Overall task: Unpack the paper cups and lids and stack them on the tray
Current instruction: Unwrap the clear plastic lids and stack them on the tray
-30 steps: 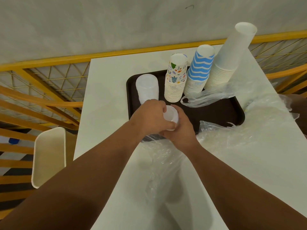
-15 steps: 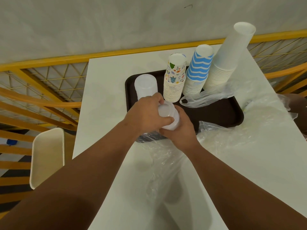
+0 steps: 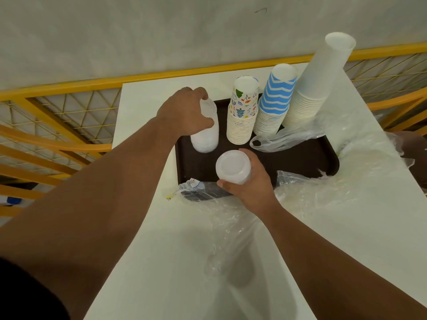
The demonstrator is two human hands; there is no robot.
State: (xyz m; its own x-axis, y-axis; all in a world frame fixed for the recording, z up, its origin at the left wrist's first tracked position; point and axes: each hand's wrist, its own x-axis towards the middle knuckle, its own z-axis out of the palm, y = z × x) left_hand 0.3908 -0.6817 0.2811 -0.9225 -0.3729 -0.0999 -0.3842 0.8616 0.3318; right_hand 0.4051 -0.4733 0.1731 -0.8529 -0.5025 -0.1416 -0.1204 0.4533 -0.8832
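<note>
Left grip (image 3: 184, 114) clasps the tall lid stack (image 3: 205, 137) on the dark tray (image 3: 300, 158); right grip (image 3: 248, 181) clasps the short lid stack (image 3: 232, 167) above the white desk (image 3: 143, 107) by a yellow railing (image 3: 69, 88).

body: 2 bare forearms | hands: no gloves | sleeve (image 3: 27, 294): dark, left

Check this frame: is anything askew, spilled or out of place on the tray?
Nothing is spilled. The plain white cup stack leans markedly right, though the wide lens may exaggerate it. A loose plastic bag lies on the tray by the cup stacks, and crumpled wrapping overlaps its near edge.
</note>
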